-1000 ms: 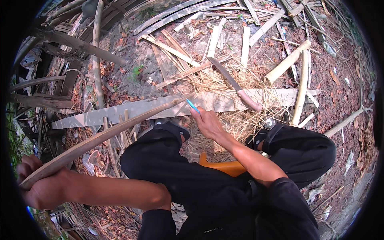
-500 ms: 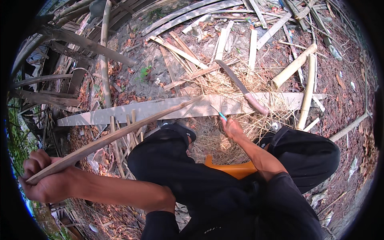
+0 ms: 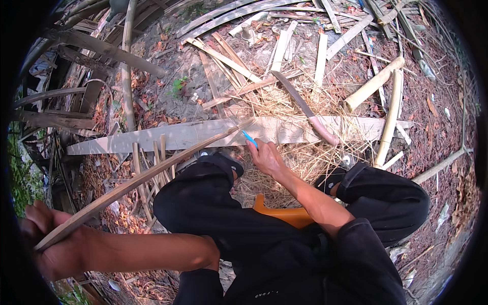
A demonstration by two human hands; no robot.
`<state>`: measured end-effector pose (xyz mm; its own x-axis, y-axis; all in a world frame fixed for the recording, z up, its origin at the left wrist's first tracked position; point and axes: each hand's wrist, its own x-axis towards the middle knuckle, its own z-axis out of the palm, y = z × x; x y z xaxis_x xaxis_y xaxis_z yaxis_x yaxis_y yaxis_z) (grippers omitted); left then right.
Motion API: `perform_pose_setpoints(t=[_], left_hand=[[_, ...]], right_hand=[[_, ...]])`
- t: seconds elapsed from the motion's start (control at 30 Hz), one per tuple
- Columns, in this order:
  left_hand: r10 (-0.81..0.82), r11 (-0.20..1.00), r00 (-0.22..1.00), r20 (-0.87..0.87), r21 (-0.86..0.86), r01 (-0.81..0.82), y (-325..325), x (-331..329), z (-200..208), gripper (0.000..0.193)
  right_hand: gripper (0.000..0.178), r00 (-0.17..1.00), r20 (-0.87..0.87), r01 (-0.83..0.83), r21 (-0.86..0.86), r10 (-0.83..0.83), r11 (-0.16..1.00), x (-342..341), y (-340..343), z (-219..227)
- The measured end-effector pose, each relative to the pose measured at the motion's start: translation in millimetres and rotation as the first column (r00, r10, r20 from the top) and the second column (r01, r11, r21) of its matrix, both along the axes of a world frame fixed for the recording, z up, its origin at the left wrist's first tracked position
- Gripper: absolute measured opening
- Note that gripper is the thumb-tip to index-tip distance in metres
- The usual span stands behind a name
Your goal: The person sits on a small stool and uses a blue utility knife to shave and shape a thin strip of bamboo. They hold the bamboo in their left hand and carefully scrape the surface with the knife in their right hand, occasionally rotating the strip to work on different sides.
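My left hand (image 3: 56, 246), at the far left, is closed around the thick end of a long wooden stick (image 3: 147, 175). The stick slants up and to the right, and its narrow tip lies over a broad grey plank (image 3: 109, 144). Near that tip my right hand (image 3: 267, 157) grips a small knife with a blue handle (image 3: 249, 138). Its thin blade is hard to make out, and I cannot tell whether it touches the stick. A machete (image 3: 300, 103) with a curved dark blade and a pinkish handle rests across the plank, right of my right hand.
Pale shavings (image 3: 290, 175) litter the ground around the plank. Beyond lie several cut wood strips (image 3: 279, 51), with two peeled logs (image 3: 376, 84) on the right. An orange stool (image 3: 284, 216) is beneath me. Stacked timber (image 3: 101, 48) stands at the upper left.
My right hand with the knife has moved left, closer to the stick's tip. My left hand and the stick have shifted slightly, and the view has moved a little.
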<state>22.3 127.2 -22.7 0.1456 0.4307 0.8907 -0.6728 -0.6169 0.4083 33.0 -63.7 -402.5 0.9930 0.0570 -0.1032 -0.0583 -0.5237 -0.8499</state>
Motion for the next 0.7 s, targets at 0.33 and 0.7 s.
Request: perform_pose_setpoints(t=[0.33, 0.7], left_hand=[[-0.244, 0.96, 0.966, 0.084, -0.119, 0.253, 26, -3, 1, 0.026], [-0.514, 0.856, 0.853, 0.09, -0.008, 0.516, -31, -2, 15, 0.03]], right_hand=[[0.041, 0.99, 0.126, 0.077, -0.083, -0.066, 0.994, -5, 17, -10], [0.063, 0.974, -0.198, -0.043, 0.299, 0.106, 0.953, -9, -20, -38]])
